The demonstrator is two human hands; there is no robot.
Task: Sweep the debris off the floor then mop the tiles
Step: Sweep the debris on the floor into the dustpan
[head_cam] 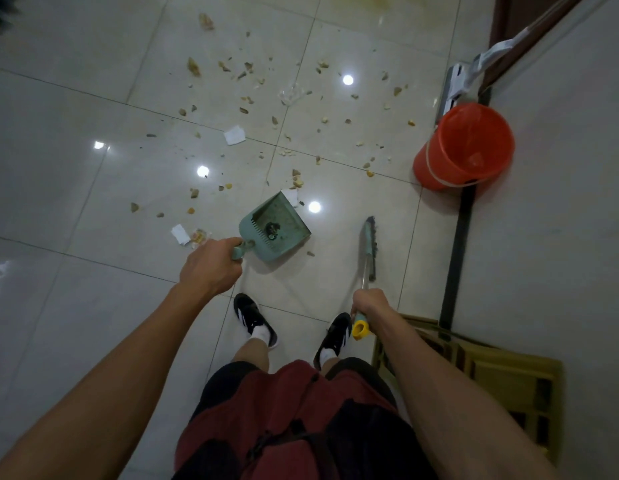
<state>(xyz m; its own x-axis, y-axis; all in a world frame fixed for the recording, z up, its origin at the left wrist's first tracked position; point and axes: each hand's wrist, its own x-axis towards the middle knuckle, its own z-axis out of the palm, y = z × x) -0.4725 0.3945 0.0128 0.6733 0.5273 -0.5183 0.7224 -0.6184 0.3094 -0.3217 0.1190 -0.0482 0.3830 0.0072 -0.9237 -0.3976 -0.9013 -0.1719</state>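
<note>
My left hand [211, 266] grips the handle of a green dustpan [275, 230], which sits low over the glossy tiles just ahead of my feet. My right hand [368, 306] holds the metal shaft of a broom [368, 245] with a yellow end cap; its green head and dark bristles stand to the right of the dustpan. Scattered debris [247, 109], small tan crumbs and bits, covers the tiles ahead. White paper scraps [234, 135] lie among it. A little dark dirt lies inside the dustpan.
An orange bucket [464, 147] stands at the right beside a dark floor strip. A flat mop [455, 88] leans against the wall behind it. A yellowish wooden stool [491, 372] is at my right side. My two shoes [252, 320] stand behind the dustpan.
</note>
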